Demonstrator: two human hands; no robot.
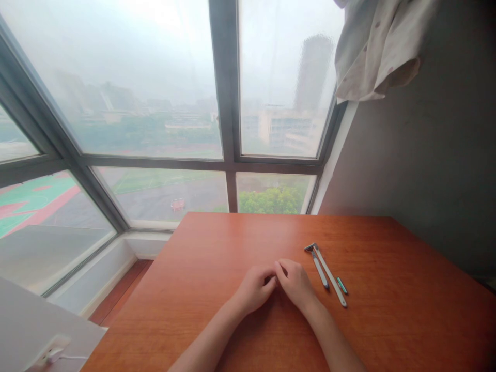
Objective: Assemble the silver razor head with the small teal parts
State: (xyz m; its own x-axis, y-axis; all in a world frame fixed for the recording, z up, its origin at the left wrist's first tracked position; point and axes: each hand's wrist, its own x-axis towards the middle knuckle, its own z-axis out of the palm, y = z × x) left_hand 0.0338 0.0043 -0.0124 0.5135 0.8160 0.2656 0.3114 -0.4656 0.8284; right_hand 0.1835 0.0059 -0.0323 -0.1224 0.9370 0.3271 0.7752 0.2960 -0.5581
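Note:
My left hand (256, 287) rests on the table with its fingers curled in, and a small gap shows between thumb and fingers. Close beside it, my right hand (295, 284) is curled too; the two meet or nearly meet at the fingertips. Nothing shows in either hand. To the right of my right hand lies what looks like a razor with a dark head and grey handle (320, 270). Alongside it is a long, thin light-grey strip (332, 279) with a hole at its near end. A small dark and green piece (341, 285) lies just right of the strip.
The reddish-brown wooden table (403, 310) spreads under both arms. Beyond its far edge stand large windows with a dark frame (228, 103). A light shirt (382, 51) hangs at upper right before a grey wall (434, 155). A plugged-in socket (52, 354) is at lower left.

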